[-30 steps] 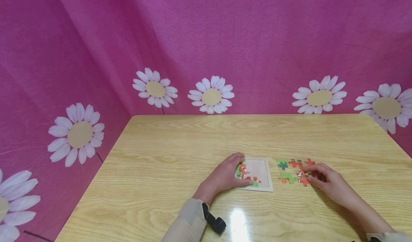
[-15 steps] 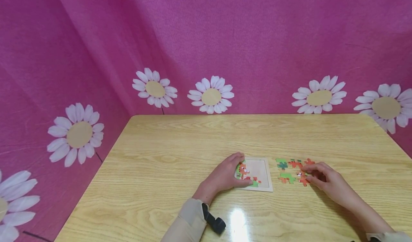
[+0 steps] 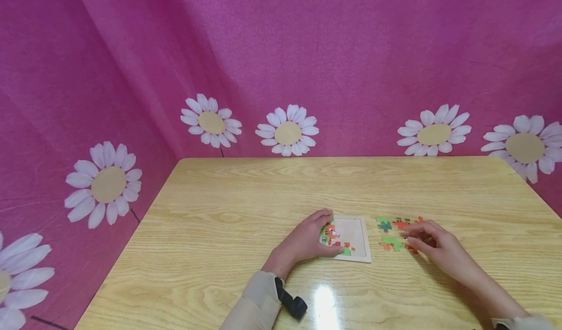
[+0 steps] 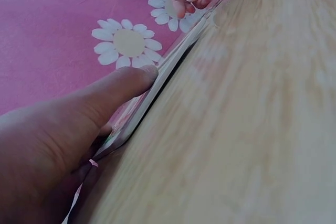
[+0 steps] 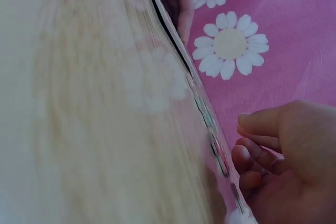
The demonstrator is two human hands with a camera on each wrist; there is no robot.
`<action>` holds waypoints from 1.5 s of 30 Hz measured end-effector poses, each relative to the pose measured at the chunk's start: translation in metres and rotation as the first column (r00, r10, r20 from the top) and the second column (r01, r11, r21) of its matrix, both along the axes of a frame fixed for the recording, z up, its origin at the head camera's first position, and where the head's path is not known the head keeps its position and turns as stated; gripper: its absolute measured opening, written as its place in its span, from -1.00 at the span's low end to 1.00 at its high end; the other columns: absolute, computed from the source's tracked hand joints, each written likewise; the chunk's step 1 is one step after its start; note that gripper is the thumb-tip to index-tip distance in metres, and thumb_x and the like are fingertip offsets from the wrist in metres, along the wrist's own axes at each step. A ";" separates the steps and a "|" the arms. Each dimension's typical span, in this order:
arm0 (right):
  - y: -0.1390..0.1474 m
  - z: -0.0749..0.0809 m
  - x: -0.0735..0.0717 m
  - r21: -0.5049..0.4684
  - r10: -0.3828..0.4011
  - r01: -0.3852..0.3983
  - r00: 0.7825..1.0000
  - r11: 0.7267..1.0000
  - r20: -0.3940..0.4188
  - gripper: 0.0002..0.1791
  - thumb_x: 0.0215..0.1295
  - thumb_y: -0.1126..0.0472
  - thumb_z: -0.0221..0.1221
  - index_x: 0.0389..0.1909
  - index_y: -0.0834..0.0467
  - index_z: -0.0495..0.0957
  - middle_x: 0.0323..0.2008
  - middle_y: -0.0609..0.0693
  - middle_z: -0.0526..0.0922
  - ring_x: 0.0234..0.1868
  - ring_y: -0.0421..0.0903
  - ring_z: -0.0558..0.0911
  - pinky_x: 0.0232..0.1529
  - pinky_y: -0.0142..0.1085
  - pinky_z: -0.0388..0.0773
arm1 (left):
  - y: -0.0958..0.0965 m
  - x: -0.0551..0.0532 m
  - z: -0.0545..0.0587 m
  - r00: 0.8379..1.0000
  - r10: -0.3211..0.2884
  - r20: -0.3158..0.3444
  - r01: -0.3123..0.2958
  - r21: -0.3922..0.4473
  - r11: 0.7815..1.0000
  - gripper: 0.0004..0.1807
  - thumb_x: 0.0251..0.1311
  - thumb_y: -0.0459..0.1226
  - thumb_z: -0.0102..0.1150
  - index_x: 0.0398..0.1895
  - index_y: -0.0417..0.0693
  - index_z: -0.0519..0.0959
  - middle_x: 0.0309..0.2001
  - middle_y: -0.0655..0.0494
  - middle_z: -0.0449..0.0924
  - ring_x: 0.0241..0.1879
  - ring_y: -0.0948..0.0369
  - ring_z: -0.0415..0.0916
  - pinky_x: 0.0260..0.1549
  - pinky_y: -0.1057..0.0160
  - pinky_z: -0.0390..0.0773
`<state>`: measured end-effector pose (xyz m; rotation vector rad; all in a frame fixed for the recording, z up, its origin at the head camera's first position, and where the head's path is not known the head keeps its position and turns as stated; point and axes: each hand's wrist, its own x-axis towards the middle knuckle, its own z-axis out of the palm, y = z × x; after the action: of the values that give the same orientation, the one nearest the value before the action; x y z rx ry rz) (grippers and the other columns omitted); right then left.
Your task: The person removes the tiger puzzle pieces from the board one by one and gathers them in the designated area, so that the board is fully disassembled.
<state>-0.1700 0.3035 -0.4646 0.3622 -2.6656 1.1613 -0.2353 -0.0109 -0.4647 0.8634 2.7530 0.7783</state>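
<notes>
A shallow square puzzle tray [image 3: 361,240] lies on the table with a few joined orange and green pieces [image 3: 332,234] in its left part. My left hand [image 3: 303,240] holds the tray from the left, thumb at the near edge and fingers at the far edge. In the left wrist view the thumb [image 4: 131,80] lies on the tray's rim. Loose jigsaw pieces [image 3: 392,243] lie to the right of the tray. My right hand [image 3: 441,249] hovers over the rightmost ones and partly hides them. In the right wrist view its fingers are loosely bent with nothing visible between them.
The wooden table [image 3: 246,188] reaches back to a pink curtain [image 3: 351,67] printed with white daisies. A black strap [image 3: 291,300] hangs at the left wrist. Light glares on the table [image 3: 325,305] near the front.
My right hand has shifted slightly left over the loose pieces, covering more of the orange one near its fingertips. The left hand and tray have stayed in place.
</notes>
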 end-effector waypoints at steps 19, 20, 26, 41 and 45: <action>-0.035 0.000 -0.007 -0.068 0.164 -0.168 0.985 0.984 -0.060 -0.78 0.21 0.43 0.26 -0.12 0.25 0.62 -0.25 0.01 0.59 -0.37 -0.43 0.47 -0.43 -0.51 0.47 | -0.010 -0.007 0.004 0.992 -0.074 0.100 0.073 0.016 0.997 -0.03 0.03 0.15 0.35 0.50 0.09 0.20 0.53 0.30 0.09 0.48 0.22 0.14 0.43 0.21 0.27; -0.037 0.001 -0.007 -0.066 0.166 -0.170 0.985 0.983 -0.052 -0.78 0.21 0.42 0.26 -0.11 0.25 0.62 -0.25 0.03 0.59 -0.38 -0.42 0.46 -0.44 -0.50 0.46 | -0.010 -0.007 0.005 0.991 -0.079 0.108 0.078 0.016 0.997 -0.02 0.03 0.16 0.35 0.51 0.11 0.18 0.53 0.31 0.08 0.48 0.22 0.13 0.43 0.20 0.27; -0.050 0.005 -0.008 -0.031 0.160 -0.161 0.987 0.986 -0.030 -0.77 0.22 0.39 0.26 -0.10 0.19 0.64 -0.30 -0.05 0.57 -0.37 -0.39 0.37 -0.45 -0.48 0.38 | -0.013 -0.010 0.008 0.985 -0.108 0.133 0.107 0.012 0.994 -0.01 0.03 0.12 0.38 0.52 0.11 0.16 0.54 0.30 0.07 0.50 0.20 0.10 0.45 0.18 0.24; -0.080 0.006 -0.017 -0.002 0.269 -0.270 0.960 0.963 0.081 -0.79 0.26 0.24 0.28 -0.09 0.09 0.63 -0.21 -0.09 0.59 -0.26 -0.32 0.41 -0.30 -0.48 0.40 | -0.013 -0.013 0.006 0.984 -0.142 0.105 0.142 0.003 0.990 -0.03 0.07 0.08 0.38 0.51 0.07 0.16 0.53 0.26 0.07 0.49 0.20 0.12 0.46 0.21 0.23; -0.086 0.006 -0.018 -0.001 0.306 -0.307 0.948 0.952 0.084 -0.78 0.26 0.24 0.28 -0.08 0.13 0.62 -0.20 -0.06 0.60 -0.26 -0.33 0.42 -0.30 -0.48 0.41 | -0.013 -0.014 0.004 0.984 -0.145 0.100 0.146 0.003 0.989 -0.04 0.07 0.07 0.38 0.51 0.06 0.16 0.53 0.25 0.08 0.49 0.20 0.12 0.46 0.19 0.23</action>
<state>-0.1883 0.2175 -0.4590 0.7712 -2.7587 1.2689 -0.2490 -0.0238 -0.4604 0.9837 2.5705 0.7669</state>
